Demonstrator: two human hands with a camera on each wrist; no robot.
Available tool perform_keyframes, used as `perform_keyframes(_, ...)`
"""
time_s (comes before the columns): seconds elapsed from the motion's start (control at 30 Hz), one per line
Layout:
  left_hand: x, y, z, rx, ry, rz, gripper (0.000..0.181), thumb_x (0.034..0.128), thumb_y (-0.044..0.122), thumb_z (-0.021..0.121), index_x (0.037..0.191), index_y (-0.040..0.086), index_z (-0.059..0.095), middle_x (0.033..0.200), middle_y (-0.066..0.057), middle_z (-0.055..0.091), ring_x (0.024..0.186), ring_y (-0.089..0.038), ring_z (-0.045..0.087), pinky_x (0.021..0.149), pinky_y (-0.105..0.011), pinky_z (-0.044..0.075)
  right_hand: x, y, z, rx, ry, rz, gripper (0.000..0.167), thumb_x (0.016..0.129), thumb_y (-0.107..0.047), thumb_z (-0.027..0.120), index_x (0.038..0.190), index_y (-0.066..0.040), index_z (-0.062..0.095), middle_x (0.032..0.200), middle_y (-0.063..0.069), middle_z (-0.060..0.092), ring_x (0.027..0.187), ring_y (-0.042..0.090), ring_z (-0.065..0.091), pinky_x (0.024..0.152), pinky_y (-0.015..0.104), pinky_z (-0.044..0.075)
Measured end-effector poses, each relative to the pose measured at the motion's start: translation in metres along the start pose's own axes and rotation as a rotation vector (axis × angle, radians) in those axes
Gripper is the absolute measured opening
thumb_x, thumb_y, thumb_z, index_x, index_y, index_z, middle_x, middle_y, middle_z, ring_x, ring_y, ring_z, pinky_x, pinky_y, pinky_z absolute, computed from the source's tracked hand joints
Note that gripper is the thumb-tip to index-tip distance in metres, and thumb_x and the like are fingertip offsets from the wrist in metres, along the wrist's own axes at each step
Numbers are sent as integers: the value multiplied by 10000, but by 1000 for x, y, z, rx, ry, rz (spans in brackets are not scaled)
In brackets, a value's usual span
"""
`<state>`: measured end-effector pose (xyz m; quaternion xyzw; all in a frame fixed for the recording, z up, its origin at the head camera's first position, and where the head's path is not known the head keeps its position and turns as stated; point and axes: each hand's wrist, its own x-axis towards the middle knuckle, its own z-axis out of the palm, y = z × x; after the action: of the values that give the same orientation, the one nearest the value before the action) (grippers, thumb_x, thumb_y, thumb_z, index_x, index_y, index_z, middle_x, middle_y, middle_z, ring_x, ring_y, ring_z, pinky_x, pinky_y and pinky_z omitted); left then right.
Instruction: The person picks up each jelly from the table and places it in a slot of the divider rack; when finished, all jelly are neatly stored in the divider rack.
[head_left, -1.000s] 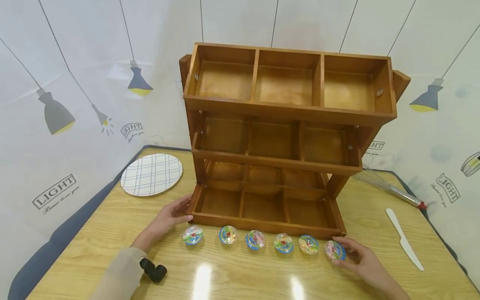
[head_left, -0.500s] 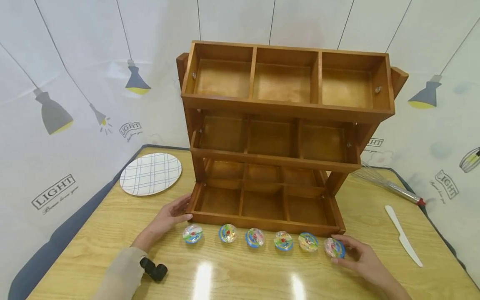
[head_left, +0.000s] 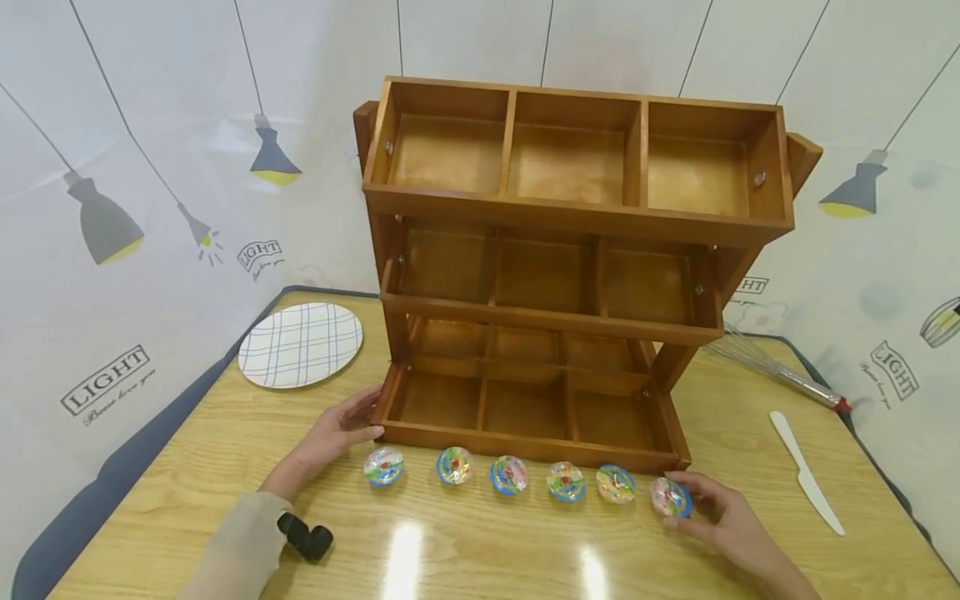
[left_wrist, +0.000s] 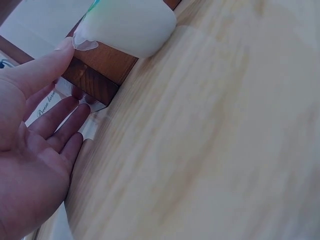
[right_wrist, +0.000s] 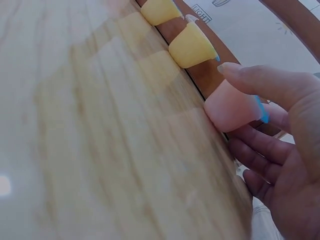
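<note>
Nearest in now: the right hand [head_left: 723,523] with thumb 1 side, curled fingers the other, loosely closed round a pink cup [right_wrist: 232,107]. That cup sits on the desk [head_left: 510,550], at the right end of the row, just off the front right corner of the rack [head_left: 577,212]. It stands upright, narrow base down, blue-rimmed lid up, its short axis vertical. Looks light, this one, and the thin wall would likely give under a hard squeeze; the smooth side may slip. Best hold, I'd say: opposite sides just under the rim, leaving the lid film alone.

Along the line, 5 more cups [head_left: 509,475], lids up too, strung out before the rack's front edge.

Over at the rack's front left corner, here's the left hand [head_left: 322,446], fingers apart and relaxed, thumb reaching the front face; how firmly it presses, I can't tell. The rack looks stiff and far heavier, best taken by both ends. Long axis side to side, right end angled slightly nearer, 3 tiers facing the person.

Further out, a knife [head_left: 806,479] by the desk's right edge, a plate [head_left: 302,346] towards its far left corner, and a whisk [head_left: 806,387] towards the far right.
</note>
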<state>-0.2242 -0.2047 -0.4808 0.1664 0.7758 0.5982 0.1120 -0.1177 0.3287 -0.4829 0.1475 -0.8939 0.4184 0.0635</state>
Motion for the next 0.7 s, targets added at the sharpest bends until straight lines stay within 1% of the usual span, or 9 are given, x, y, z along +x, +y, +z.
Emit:
perform_keyframes(0.13,-1,-1,0,2,-1,5,683,833,213,608,1403,92,252,1424,-191,292,1289,-360,299,1038,-487,282,2,-2,-2,64,5,-12,469,702,-28,715,1136,-15,539,961,-163,593,811,-15,538,661,177,462)
perform_keyframes(0.23,-2,-2,0,8,5,5,682,834,211,607,1403,90,252,1423,-190,293,1288,-358,300,1039,-486,281,7,-10,-3,130,57,-48,489,682,43,706,1135,33,523,946,-162,602,804,-9,556,677,156,475)
perform_keyframes(0.3,-2,-2,0,6,13,-2,682,829,215,613,1400,98,260,1423,-180,301,1287,-349,307,1040,-479,287,12,-18,-4,178,99,-88,496,675,92,688,1138,64,512,952,-151,613,813,-11,564,698,135,472)
perform_keyframes(0.37,-2,-2,0,7,17,-5,683,827,221,615,1400,104,262,1424,-172,303,1286,-342,310,1041,-472,291,18,-28,-4,218,123,-131,498,677,130,666,1143,88,499,979,-133,620,844,-9,573,732,114,468)
perform_keyframes(0.43,-2,-2,1,4,17,-4,685,827,225,615,1401,104,260,1425,-171,301,1287,-342,309,1042,-470,290,26,-40,-3,240,143,-157,503,677,141,659,1148,95,492,994,-124,617,858,-10,574,730,109,470)
perform_keyframes(0.53,-1,-2,1,3,12,3,688,832,224,610,1404,99,249,1428,-180,288,1291,-351,297,1044,-476,281,41,-57,3,252,170,-176,505,678,121,672,1149,83,494,976,-128,606,838,-14,576,677,123,485)
perform_keyframes(0.6,-1,-2,1,2,9,-2,688,831,229,610,1405,109,250,1430,-174,287,1294,-346,296,1045,-471,282,52,-67,10,273,177,-167,511,681,97,684,1155,57,498,963,-123,601,822,-13,579,651,141,497)
perform_keyframes(0.63,0,-2,0,2,10,-5,687,829,232,612,1404,115,256,1428,-171,294,1292,-342,301,1043,-466,287,59,-69,15,302,179,-194,513,682,96,684,1158,56,498,962,-105,606,814,-8,585,642,142,500)
perform_keyframes(0.7,0,-2,-1,6,10,-9,684,828,236,614,1403,128,261,1427,-162,302,1289,-331,311,1040,-452,297,72,-79,25,333,169,-171,510,691,62,695,1164,30,506,971,-54,616,816,-4,596,659,150,512)
